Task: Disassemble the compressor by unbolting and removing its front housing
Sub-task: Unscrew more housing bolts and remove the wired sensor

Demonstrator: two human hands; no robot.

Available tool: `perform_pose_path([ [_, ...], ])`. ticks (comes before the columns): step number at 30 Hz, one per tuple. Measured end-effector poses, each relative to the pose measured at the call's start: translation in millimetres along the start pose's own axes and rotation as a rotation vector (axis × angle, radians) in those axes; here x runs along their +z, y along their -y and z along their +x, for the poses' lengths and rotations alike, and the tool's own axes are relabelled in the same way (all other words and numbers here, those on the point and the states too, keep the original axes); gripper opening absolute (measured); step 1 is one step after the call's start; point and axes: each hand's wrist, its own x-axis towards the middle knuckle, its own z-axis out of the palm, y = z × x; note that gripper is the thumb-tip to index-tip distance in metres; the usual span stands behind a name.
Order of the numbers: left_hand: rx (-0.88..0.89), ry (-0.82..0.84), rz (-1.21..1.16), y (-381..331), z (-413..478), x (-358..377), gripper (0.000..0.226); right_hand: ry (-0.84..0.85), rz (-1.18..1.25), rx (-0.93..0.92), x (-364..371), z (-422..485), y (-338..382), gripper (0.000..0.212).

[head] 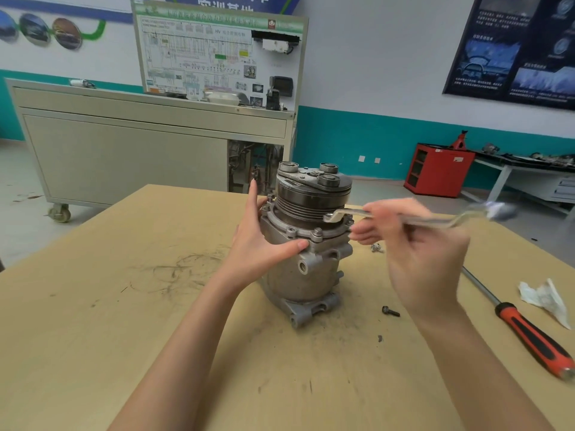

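left hand (259, 244) presses compressor (306, 275) | right hand (418, 247) grips wrench (343, 213) beside pulley (311, 199)

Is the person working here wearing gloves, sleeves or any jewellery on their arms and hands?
No. The left hand and right hand have no gloves. The left forearm and right forearm are uncovered down to the picture's lower edge, so no sleeve shows. No watch, bracelet or ring is visible.
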Motion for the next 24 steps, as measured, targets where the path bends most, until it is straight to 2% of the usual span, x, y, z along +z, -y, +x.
perform_pose_path([
  [1,0.001,0.001,0.0,0.0,0.0,0.1,0.138,0.048,-0.071,-0.045,2.5,-4.9,3.1,0.043],
  [3,0.005,0.0,0.004,0.2,-0.2,0.1,0.138,0.161,-0.103,0.064,9.4,-11.3,10.4,0.053],
  [6,0.006,-0.002,0.008,0.2,-0.5,0.6,0.138,0.184,-0.301,-0.116,16.5,-19.4,13.6,0.058],
  [8,0.004,-0.006,0.005,0.2,-0.5,0.5,0.138,0.159,-0.332,-0.186,16.3,-29.6,10.9,0.057],
  [11,0.009,-0.009,0.008,1.0,-0.2,0.5,0.138,0.06,-0.141,0.13,15.1,-43.1,10.9,0.057],
  [12,0.009,-0.008,0.009,1.3,-0.1,0.8,0.138,0.046,-0.171,0.082,12.8,-46.0,8.5,0.057],
  [14,0.008,-0.01,0.01,1.7,0.1,1.3,0.138,0.023,-0.258,-0.129,4.1,-47.4,2.6,0.057],
  [17,0.012,-0.013,0.008,1.9,0.8,1.3,0.137,-0.005,-0.326,-0.259,-0.4,-37.0,-2.4,0.053],
  [21,0.017,-0.01,0.006,1.4,0.1,1.0,0.138,-0.01,-0.581,-0.46,12.7,-33.9,-7.3,0.053],
  [24,0.024,-0.006,0.005,1.4,0.5,0.9,0.138,0.017,-0.613,-0.5,18.2,-37.9,-10.9,0.052],
])
